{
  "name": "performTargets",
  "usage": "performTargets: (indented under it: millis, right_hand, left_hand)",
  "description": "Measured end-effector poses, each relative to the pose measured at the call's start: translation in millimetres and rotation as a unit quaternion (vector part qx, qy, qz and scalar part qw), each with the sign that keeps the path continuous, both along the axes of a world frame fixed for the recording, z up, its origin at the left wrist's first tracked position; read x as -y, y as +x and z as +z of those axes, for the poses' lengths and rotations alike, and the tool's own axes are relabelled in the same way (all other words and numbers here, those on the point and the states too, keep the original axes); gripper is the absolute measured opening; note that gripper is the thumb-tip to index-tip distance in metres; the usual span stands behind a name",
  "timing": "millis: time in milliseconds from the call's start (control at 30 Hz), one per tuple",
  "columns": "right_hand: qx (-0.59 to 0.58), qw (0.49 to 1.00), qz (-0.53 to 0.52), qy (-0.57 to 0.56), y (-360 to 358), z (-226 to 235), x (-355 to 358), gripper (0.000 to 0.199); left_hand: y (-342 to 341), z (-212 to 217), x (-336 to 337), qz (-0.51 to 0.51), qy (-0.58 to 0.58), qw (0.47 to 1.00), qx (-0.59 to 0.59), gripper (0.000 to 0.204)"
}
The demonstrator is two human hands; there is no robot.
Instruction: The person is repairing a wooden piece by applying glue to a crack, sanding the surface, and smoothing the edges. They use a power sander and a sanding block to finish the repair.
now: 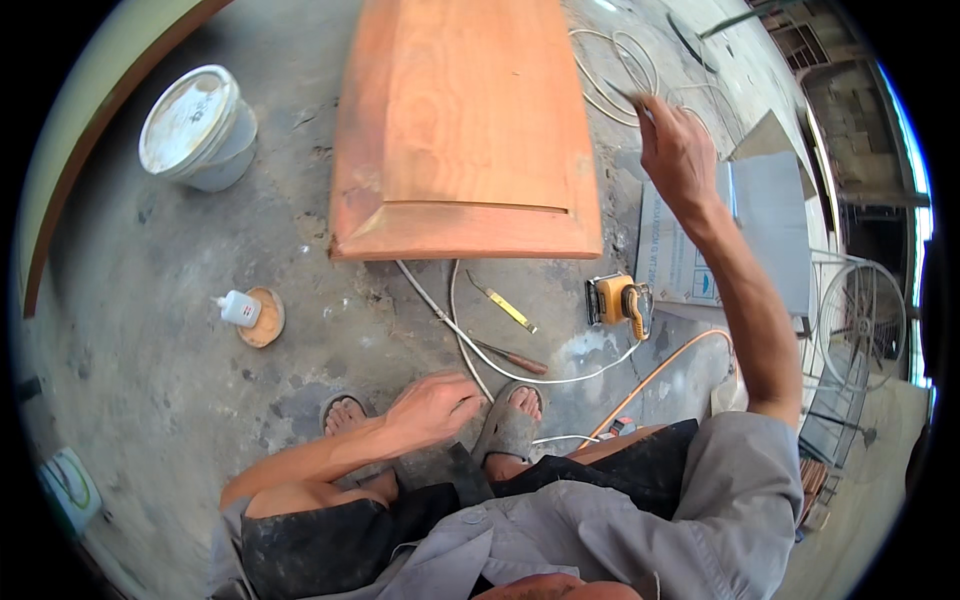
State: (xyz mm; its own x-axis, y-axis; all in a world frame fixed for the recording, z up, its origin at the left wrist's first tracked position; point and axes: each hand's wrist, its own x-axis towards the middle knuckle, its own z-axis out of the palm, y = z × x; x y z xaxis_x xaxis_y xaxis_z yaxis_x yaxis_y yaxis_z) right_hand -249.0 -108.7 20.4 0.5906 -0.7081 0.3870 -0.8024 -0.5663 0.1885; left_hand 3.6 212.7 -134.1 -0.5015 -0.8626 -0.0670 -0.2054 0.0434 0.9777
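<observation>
1. Bucket (pixel 225 150): white, lidded.
2. Bottle (pixel 240 309): white, on tan dish (pixel 268 322).
3. Left hand (pixel 430 408): fingers loosely curled; cannot tell if holding.
4. Panel (pixel 465 120): centre, beyond left hand; orange-red wood, grain visible, bevelled border, narrow dark slot at near end.
5. Sander (pixel 611 300): yellow.
6. Right hand (pixel 678 155): beside panel, pinching thin dark item (pixel 627 93), kind unclear.

From head height we look steeply down, the shirt (pixel 560 530) close at six o'clock, the panel (pixel 475 130) farther at twelve.
</observation>
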Motion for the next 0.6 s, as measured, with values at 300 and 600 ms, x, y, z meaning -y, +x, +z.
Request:
performTargets:
  millis: [300, 600]
  right_hand:
    - [-0.085, 0.923, 0.075, 0.367, -49.5, -176.1, -181.2, 0.046]
    - [-0.031, 0.852, -0.025, 0.522, -14.4, -258.9, -200.4, 0.046]
  left_hand:
    - [7.1, -26.2, -6.2, -0.014, 0.033, 0.996, 0.079, 0.021]
    - [5.6, -26.1, -3.3, 0.049, 0.054, 0.994, 0.081, 0.023]
